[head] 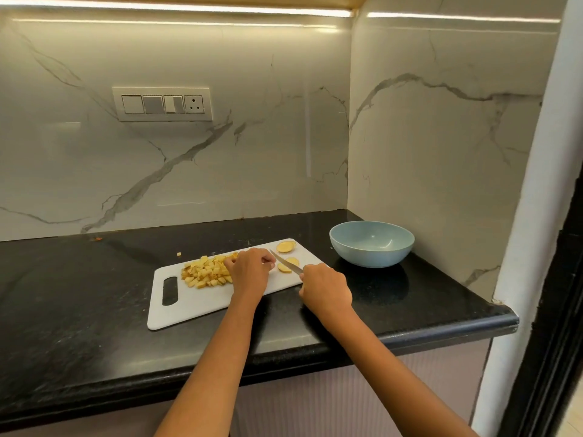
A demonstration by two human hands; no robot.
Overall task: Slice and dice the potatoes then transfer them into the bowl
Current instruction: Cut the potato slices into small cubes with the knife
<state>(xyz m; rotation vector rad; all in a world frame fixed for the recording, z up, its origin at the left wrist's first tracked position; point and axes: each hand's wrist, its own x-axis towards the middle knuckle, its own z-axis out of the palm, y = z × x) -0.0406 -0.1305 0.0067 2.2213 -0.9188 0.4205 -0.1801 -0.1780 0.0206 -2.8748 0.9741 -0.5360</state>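
Most potato is already diced: a cube pile [206, 271] lies left on the white board [202, 302]. The left hand [251, 268] curls beside it, its hold unclear; the right hand [326, 290] grips the knife [285, 262] over remaining slices [286, 246]. Those slices likely get diced next. Far right, the blue bowl [372, 244] sits empty on the tabletop [94, 310]

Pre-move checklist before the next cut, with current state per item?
1. Knife gripped by right hand: ok.
2. Left hand fingers away from the blade: not ok, they sit right beside it.
3. Uncut potato slices on cutting board: ok.
4. Diced potato pile clear of the cutting spot: ok.
5. Bowl empty, beside board: ok.
6. What the left hand holds: cannot tell.
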